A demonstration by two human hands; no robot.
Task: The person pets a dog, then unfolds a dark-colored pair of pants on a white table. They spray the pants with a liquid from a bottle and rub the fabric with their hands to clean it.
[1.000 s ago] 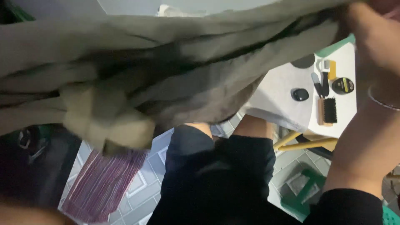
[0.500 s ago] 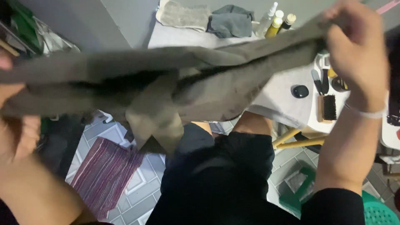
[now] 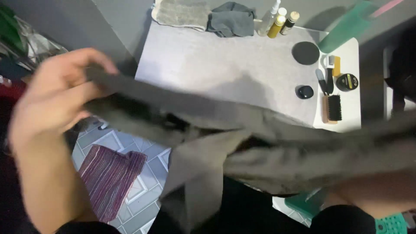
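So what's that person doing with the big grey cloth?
A person is holding a grey-brown cloth stretched out in front of them, above a table. Their left hand grips one end; the other end runs off to the right, where the hand holding it is hidden. Part of the cloth hangs down in the middle. On the table sit folded rags, small bottles, a brush and round tins.

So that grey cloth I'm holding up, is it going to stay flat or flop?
Likely floppy: the grey cloth sags and twists between the left hand and the far end. A loose flap hangs down mid-span, so it probably folds easily. It looks light.
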